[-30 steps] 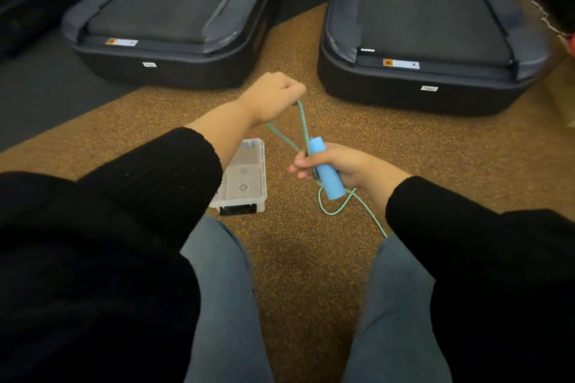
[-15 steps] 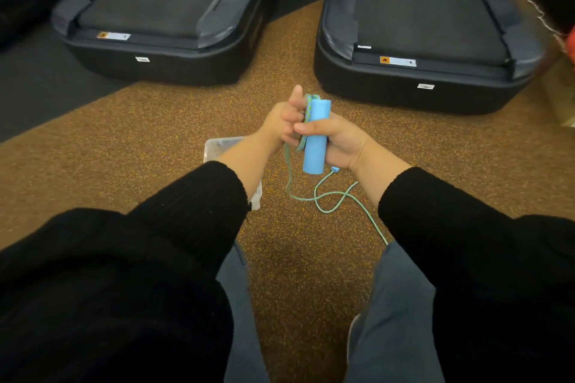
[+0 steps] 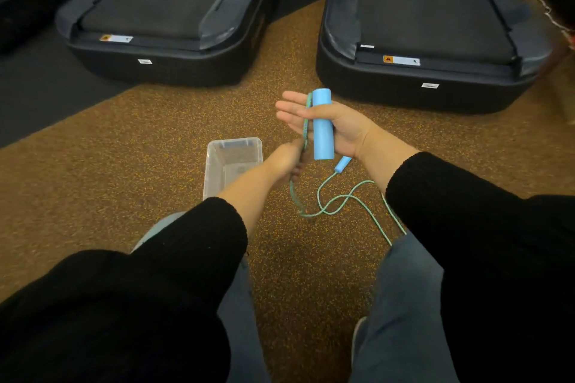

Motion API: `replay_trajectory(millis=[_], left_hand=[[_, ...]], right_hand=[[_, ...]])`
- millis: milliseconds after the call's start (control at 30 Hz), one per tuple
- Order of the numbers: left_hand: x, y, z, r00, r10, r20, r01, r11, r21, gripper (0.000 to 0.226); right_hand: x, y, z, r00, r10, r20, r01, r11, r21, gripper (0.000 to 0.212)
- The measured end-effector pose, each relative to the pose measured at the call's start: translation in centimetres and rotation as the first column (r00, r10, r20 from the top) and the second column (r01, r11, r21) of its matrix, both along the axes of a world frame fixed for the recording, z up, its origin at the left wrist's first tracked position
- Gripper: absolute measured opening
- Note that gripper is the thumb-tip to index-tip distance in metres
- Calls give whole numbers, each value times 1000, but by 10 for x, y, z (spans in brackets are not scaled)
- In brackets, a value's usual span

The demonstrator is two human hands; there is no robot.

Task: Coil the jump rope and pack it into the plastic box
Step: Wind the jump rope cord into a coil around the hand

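My right hand [image 3: 348, 129] is raised palm up, its thumb pinning the jump rope's light blue handle [image 3: 323, 124] against the palm while the fingers stretch straight out. A strand of the green rope [image 3: 337, 199] runs over those fingers beside the handle. Just below, my left hand [image 3: 287, 158] grips that strand. The loose rope lies in loops on the floor between my knees and trails under my right leg. A small blue end piece [image 3: 342, 164] hangs under the handle. The clear plastic box [image 3: 215, 172] stands open on the floor, partly behind my left forearm.
Two black treadmill ends [image 3: 168, 50] [image 3: 426, 78] stand on the floor straight ahead, with a gap between them. Brown speckled carpet [image 3: 140, 149] covers the floor around the box. My knees in jeans frame the lower view.
My left hand has dropped from the top of the handle to below my right hand, drawing the rope down over the fingers. My right fingers have straightened. More rope lies looped on the floor.
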State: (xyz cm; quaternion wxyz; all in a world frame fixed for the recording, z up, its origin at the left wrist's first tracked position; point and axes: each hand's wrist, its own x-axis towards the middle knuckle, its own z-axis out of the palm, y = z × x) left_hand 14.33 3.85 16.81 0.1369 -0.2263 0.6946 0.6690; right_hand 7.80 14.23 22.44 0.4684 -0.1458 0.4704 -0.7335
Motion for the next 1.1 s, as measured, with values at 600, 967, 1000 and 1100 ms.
replay_trajectory(millis=[600, 967, 1000, 1100], left_hand=[[-1, -1, 59, 873, -463, 152, 485, 791, -373, 40], [-20, -15, 101, 905, -421, 54, 381, 751, -539, 41], [-22, -16, 103, 913, -406, 37, 358, 757, -546, 41], [-27, -20, 110, 919, -394, 7, 320, 738, -594, 47]], right_hand=[[-11, 23, -8, 992, -4, -123, 43, 947, 319, 52], [2, 29, -12, 990, 142, -5, -132, 928, 348, 46], [2, 28, -13, 982, 188, 3, -178, 921, 348, 56], [6, 31, -15, 970, 243, 15, -234, 910, 341, 63]])
